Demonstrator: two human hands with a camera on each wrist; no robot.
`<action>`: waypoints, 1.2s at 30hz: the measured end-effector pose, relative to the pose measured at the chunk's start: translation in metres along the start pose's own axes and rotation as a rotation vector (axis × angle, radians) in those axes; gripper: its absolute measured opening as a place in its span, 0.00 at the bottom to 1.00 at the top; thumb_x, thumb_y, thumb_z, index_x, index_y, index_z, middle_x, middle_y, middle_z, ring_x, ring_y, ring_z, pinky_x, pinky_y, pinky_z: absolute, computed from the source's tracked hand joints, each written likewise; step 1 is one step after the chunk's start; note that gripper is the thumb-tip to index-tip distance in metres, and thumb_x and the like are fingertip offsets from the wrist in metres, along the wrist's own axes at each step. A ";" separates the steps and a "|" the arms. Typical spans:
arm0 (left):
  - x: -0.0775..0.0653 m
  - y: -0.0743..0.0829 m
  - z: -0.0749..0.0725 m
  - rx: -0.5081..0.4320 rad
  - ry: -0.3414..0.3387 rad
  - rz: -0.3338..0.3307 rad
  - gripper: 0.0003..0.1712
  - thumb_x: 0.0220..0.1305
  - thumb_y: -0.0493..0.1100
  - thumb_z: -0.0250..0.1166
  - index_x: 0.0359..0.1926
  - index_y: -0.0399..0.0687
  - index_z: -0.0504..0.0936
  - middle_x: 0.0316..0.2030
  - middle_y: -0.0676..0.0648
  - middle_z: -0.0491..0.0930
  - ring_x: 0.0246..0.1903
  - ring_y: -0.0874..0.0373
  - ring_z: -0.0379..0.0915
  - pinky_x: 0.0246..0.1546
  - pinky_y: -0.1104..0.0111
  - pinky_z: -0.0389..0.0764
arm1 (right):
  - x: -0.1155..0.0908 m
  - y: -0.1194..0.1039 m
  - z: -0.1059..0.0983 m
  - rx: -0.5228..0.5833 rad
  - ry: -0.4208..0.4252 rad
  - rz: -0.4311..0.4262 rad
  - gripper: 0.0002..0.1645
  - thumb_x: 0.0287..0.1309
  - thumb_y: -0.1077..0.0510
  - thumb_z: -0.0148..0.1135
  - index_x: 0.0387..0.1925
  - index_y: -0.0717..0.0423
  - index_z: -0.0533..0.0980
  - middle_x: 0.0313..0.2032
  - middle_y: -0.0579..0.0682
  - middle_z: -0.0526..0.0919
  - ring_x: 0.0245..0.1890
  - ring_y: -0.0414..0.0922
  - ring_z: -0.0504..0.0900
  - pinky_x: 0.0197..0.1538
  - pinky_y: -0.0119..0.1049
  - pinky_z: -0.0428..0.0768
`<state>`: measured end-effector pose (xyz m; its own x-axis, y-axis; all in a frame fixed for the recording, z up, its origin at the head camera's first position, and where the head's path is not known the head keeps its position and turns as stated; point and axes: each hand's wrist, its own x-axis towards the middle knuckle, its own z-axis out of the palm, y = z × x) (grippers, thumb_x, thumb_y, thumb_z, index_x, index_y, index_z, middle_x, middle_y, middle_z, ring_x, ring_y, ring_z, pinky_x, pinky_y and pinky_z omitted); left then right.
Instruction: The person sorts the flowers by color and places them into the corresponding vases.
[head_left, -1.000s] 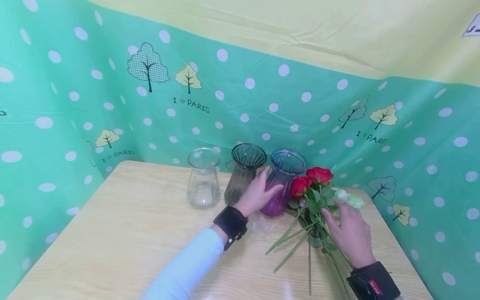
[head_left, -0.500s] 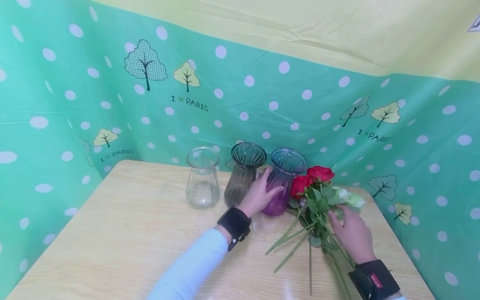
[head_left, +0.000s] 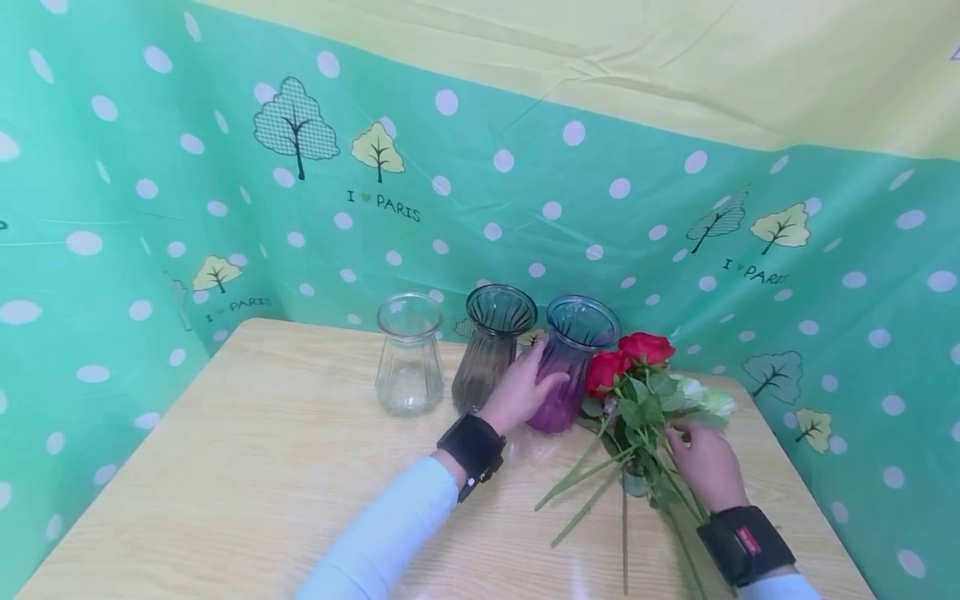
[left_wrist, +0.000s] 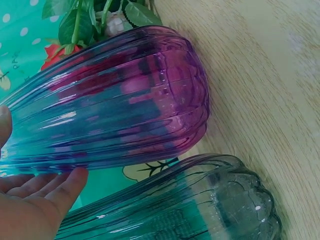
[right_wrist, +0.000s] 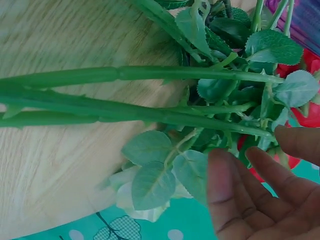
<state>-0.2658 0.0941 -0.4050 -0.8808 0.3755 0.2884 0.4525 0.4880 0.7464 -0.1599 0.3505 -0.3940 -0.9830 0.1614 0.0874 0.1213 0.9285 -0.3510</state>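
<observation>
My left hand is at the purple-blue glass vase: the thumb lies over its front and the fingers along its side, fairly straight. A grey ribbed vase stands close beside it. My right hand is among the stems of a bunch of artificial roses. In the right wrist view its fingers are slightly bent, tips right at a green stem, with a gap between them. Red roses lean by the purple vase, and white flowers lie behind the right hand.
A colorless glass vase stands left of the grey one. Loose stems point toward the front of the wooden table. A small glassy base shows under the leaves. A green dotted cloth hangs behind.
My right hand has shifted slightly and its thumb and fingers have drawn closer together by the stems. The left hand keeps its place at the purple vase. The camera view has shifted slightly.
</observation>
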 end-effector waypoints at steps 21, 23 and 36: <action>-0.001 -0.001 0.003 0.015 0.019 0.000 0.41 0.64 0.58 0.55 0.70 0.40 0.54 0.67 0.38 0.61 0.67 0.47 0.59 0.67 0.59 0.64 | 0.023 0.006 0.003 0.065 -0.034 -0.010 0.18 0.62 0.61 0.51 0.45 0.73 0.77 0.42 0.70 0.80 0.42 0.64 0.79 0.41 0.54 0.79; -0.001 0.000 0.004 0.014 0.018 0.001 0.41 0.64 0.57 0.55 0.70 0.39 0.55 0.67 0.38 0.61 0.67 0.47 0.59 0.67 0.59 0.64 | 0.023 0.007 0.003 0.071 -0.035 -0.012 0.18 0.62 0.62 0.51 0.45 0.73 0.76 0.42 0.70 0.80 0.41 0.64 0.79 0.41 0.54 0.79; 0.000 -0.001 0.003 0.019 0.010 -0.004 0.41 0.64 0.58 0.54 0.70 0.40 0.54 0.67 0.38 0.61 0.67 0.47 0.58 0.67 0.58 0.64 | 0.021 0.003 -0.040 0.158 0.031 -0.011 0.22 0.67 0.57 0.49 0.51 0.72 0.73 0.44 0.72 0.79 0.37 0.60 0.81 0.33 0.45 0.80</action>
<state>-0.2653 0.0963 -0.4075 -0.8840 0.3657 0.2912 0.4511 0.5042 0.7364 -0.1746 0.3699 -0.3556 -0.9791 0.1641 0.1201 0.0848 0.8664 -0.4921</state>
